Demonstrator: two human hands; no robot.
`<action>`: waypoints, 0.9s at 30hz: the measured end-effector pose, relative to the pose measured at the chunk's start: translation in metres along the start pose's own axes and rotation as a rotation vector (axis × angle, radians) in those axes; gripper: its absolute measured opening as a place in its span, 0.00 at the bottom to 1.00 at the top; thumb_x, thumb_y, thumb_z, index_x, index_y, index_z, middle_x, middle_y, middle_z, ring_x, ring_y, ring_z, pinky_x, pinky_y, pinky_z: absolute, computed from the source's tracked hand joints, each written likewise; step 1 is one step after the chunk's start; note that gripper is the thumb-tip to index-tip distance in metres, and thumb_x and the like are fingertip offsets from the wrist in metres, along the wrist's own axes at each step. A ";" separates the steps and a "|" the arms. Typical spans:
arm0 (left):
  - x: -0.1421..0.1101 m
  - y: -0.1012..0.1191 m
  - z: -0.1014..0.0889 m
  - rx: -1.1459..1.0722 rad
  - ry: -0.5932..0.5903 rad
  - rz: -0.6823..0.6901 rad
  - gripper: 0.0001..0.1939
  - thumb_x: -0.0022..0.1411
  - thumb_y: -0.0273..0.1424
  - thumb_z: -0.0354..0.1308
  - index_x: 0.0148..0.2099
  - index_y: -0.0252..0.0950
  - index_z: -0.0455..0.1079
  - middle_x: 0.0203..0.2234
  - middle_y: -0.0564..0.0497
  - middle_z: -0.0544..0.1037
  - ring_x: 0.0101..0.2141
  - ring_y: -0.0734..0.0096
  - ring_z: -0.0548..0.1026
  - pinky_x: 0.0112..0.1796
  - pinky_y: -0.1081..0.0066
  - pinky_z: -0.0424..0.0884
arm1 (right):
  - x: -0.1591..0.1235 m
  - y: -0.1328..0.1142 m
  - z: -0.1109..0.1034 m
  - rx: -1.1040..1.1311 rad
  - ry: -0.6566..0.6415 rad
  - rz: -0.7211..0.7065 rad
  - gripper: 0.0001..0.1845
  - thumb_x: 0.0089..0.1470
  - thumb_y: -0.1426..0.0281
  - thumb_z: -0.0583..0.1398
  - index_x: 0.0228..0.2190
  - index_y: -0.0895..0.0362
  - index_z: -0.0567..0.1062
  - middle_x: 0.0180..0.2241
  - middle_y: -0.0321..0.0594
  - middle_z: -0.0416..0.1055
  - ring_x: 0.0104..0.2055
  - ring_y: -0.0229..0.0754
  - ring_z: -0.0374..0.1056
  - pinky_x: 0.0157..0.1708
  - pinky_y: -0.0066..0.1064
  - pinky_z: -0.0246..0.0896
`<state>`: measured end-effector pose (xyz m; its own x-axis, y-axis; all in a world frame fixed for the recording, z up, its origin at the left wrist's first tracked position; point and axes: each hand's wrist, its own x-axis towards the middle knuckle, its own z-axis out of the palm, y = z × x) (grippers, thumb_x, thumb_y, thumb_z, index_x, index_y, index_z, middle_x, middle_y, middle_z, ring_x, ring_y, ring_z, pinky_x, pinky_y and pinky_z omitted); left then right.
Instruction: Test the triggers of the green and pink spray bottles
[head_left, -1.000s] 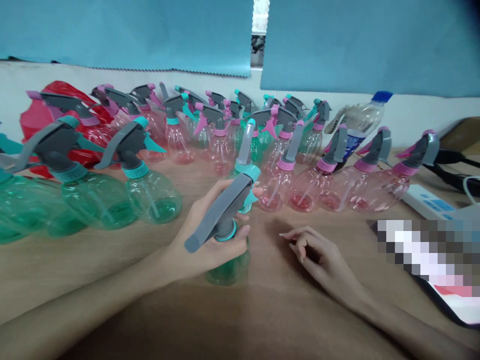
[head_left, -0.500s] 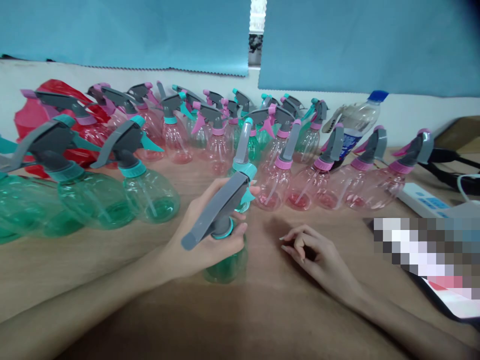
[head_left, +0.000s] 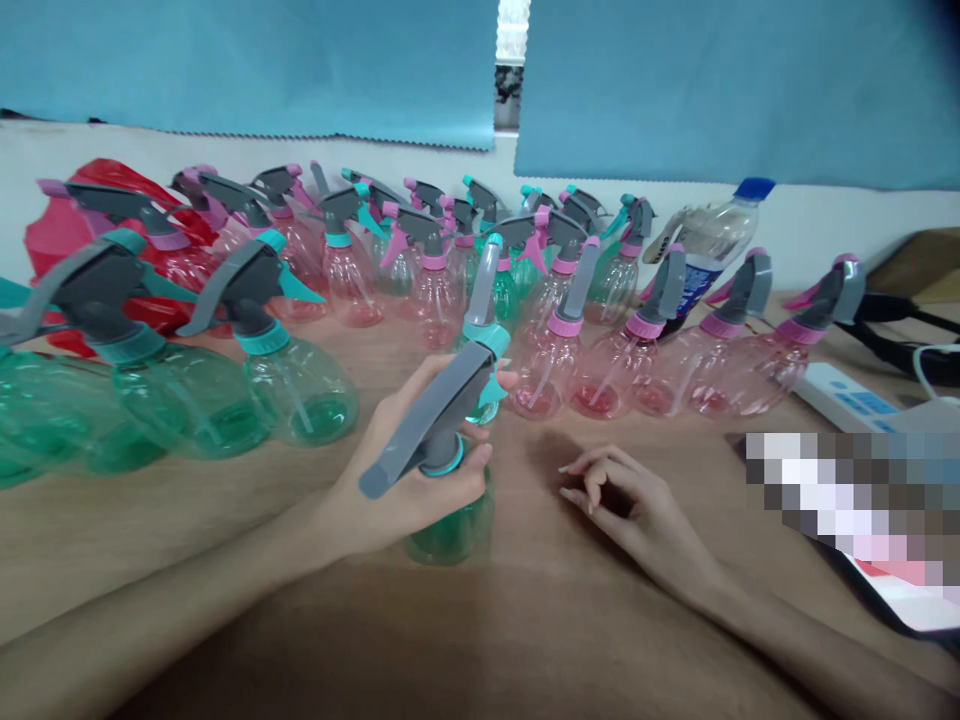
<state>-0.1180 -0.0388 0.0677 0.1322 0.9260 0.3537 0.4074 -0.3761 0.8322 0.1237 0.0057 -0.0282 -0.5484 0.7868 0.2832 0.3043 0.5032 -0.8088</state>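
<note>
A green-tinted spray bottle (head_left: 450, 535) with a grey and teal trigger head stands upright on the table. My left hand (head_left: 397, 490) is closed around its neck, just under the head, and the fingers partly hide the body. My right hand (head_left: 637, 505) rests on the table to the right of this bottle, apart from it. Its fingers are loosely curled, with a gap between thumb and fingertips and nothing in them. Just behind the held bottle is another with a teal collar (head_left: 486, 330), mostly hidden. To the left stands a green spray bottle (head_left: 300, 400).
Several pink spray bottles (head_left: 540, 385) stand in a row at the right, with more pink and green ones behind. Farther back are a red plastic bag (head_left: 67, 230) and a blue-capped bottle (head_left: 720, 235). A white power strip (head_left: 847, 400) and a phone-like device (head_left: 907, 605) lie right.
</note>
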 end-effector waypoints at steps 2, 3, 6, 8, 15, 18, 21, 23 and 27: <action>0.000 0.000 0.000 0.007 0.000 0.001 0.26 0.51 0.19 0.55 0.52 0.38 0.58 0.50 0.48 0.73 0.34 0.75 0.76 0.39 0.73 0.77 | 0.000 0.000 0.000 0.003 -0.011 -0.008 0.14 0.57 0.76 0.56 0.21 0.54 0.62 0.37 0.39 0.67 0.42 0.40 0.70 0.40 0.31 0.62; 0.000 0.000 -0.001 0.012 -0.002 0.004 0.26 0.51 0.19 0.55 0.52 0.38 0.58 0.50 0.48 0.73 0.34 0.75 0.76 0.39 0.73 0.77 | 0.000 0.000 0.000 0.008 -0.012 -0.010 0.15 0.57 0.76 0.56 0.21 0.55 0.61 0.37 0.39 0.66 0.42 0.40 0.70 0.39 0.31 0.62; 0.001 -0.001 -0.002 0.036 -0.011 0.000 0.25 0.52 0.19 0.55 0.52 0.38 0.59 0.50 0.48 0.73 0.33 0.76 0.77 0.38 0.73 0.76 | -0.001 0.002 0.001 0.011 0.009 -0.003 0.17 0.57 0.75 0.56 0.19 0.55 0.58 0.36 0.39 0.66 0.40 0.39 0.70 0.36 0.30 0.63; 0.001 -0.001 -0.002 0.047 -0.012 -0.002 0.25 0.52 0.20 0.55 0.53 0.38 0.59 0.49 0.48 0.73 0.32 0.77 0.77 0.37 0.74 0.76 | 0.000 0.003 0.000 0.005 0.027 0.010 0.18 0.57 0.74 0.57 0.19 0.54 0.57 0.35 0.39 0.67 0.39 0.40 0.70 0.36 0.31 0.64; 0.000 0.004 -0.002 0.065 0.002 -0.037 0.24 0.50 0.20 0.55 0.51 0.38 0.59 0.47 0.48 0.74 0.30 0.76 0.77 0.32 0.75 0.74 | 0.001 0.000 -0.002 -0.163 0.017 -0.035 0.02 0.58 0.69 0.57 0.35 0.52 0.70 0.47 0.43 0.69 0.51 0.47 0.67 0.48 0.41 0.64; 0.001 0.007 -0.002 0.073 0.016 -0.027 0.23 0.50 0.21 0.54 0.49 0.37 0.59 0.44 0.50 0.74 0.29 0.76 0.76 0.33 0.74 0.74 | -0.001 -0.001 -0.001 -0.238 -0.033 -0.065 0.09 0.58 0.69 0.57 0.42 0.51 0.71 0.53 0.43 0.66 0.56 0.47 0.64 0.54 0.43 0.61; 0.002 0.009 -0.003 0.087 0.022 -0.003 0.20 0.50 0.22 0.53 0.47 0.38 0.61 0.39 0.53 0.73 0.27 0.77 0.75 0.31 0.74 0.73 | -0.002 -0.001 0.000 -0.288 -0.076 -0.059 0.14 0.59 0.68 0.57 0.47 0.50 0.71 0.57 0.42 0.63 0.58 0.47 0.62 0.57 0.44 0.59; 0.002 0.009 -0.003 0.086 0.025 0.000 0.19 0.49 0.22 0.52 0.45 0.38 0.61 0.37 0.53 0.74 0.25 0.77 0.74 0.30 0.74 0.73 | -0.002 -0.001 0.000 -0.307 -0.091 -0.054 0.15 0.59 0.68 0.56 0.49 0.49 0.70 0.58 0.42 0.62 0.59 0.47 0.61 0.58 0.44 0.59; 0.001 0.007 -0.005 0.083 0.029 0.022 0.16 0.47 0.22 0.53 0.41 0.38 0.61 0.35 0.53 0.74 0.25 0.76 0.73 0.29 0.73 0.73 | -0.003 -0.002 0.000 -0.331 -0.109 -0.051 0.17 0.60 0.68 0.55 0.51 0.49 0.70 0.59 0.41 0.61 0.60 0.46 0.60 0.58 0.44 0.58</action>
<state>-0.1194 -0.0402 0.0759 0.1168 0.9156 0.3847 0.4783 -0.3913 0.7862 0.1245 0.0027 -0.0276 -0.6439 0.7237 0.2483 0.5004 0.6438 -0.5788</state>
